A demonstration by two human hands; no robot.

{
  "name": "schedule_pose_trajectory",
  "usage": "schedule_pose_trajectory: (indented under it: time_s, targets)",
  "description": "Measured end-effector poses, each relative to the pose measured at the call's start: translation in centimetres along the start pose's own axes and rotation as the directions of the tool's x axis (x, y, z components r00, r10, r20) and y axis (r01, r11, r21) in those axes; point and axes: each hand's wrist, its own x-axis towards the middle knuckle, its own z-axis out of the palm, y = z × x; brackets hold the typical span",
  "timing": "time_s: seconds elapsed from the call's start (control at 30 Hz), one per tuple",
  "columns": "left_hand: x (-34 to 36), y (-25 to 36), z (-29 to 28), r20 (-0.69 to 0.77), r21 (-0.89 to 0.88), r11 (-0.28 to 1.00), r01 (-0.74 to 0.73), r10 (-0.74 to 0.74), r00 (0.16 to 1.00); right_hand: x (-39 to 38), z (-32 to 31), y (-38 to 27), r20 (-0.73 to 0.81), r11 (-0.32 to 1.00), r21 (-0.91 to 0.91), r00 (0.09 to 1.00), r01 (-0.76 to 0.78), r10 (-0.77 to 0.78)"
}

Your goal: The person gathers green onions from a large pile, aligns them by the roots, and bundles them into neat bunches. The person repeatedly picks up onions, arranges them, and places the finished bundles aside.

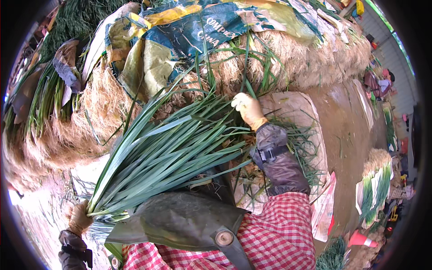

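My left hand (79, 218), in a tan glove, is closed around the gathered end of a big bunch of green onions (166, 153). The long leaves fan out to the upper right across my front. By their far tips my right hand (247, 109), in a pale yellow glove, is raised with its fingers curled. Thin leaves pass close to those fingers; whether it pinches any of them is hidden.
Beyond the bunch, rooted green onions (288, 58) are stacked high, partly under a blue and yellow plastic sheet (193, 33). Loose leaves litter a pale sack (292, 105) at right. Farther right are more onion bundles (375, 186) and an orange cone (360, 239).
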Motion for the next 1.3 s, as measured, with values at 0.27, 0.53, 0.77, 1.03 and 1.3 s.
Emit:
schedule_pose_trajectory:
  time_s: [0.27,0.53,0.77,1.03,1.3]
  targets:
    - [0.3,0.5,0.3,0.001,-0.021,1.0,-0.005,0.005,1.0,-0.4,-7.6,-2.0,-0.242,0.911,0.359,0.923,-0.202,0.3]
    - [0.7,1.2,-0.1,0.035,-0.037,0.999,0.026,-0.025,0.999,-7.6,-3.1,-3.3,0.651,0.964,0.07,0.744,-0.256,0.15]
    - [-0.5,4.3,-2.7,-0.071,0.402,0.91,0.105,-0.083,0.994,-9.8,-2.4,2.0,0.231,0.847,0.327,0.904,-0.42,0.36]
    - [-0.2,7.6,-20.3,-0.522,0.693,0.694,-0.195,0.67,0.529,-8.7,-10.2,3.9,-0.134,0.882,0.266,0.891,-0.389,0.434]
    - [2.9,16.7,-25.1,-0.366,0.93,0.356,0.095,0.86,0.355,-9.7,-18.2,-3.0,-0.302,0.943,0.307,0.926,-0.129,0.225]
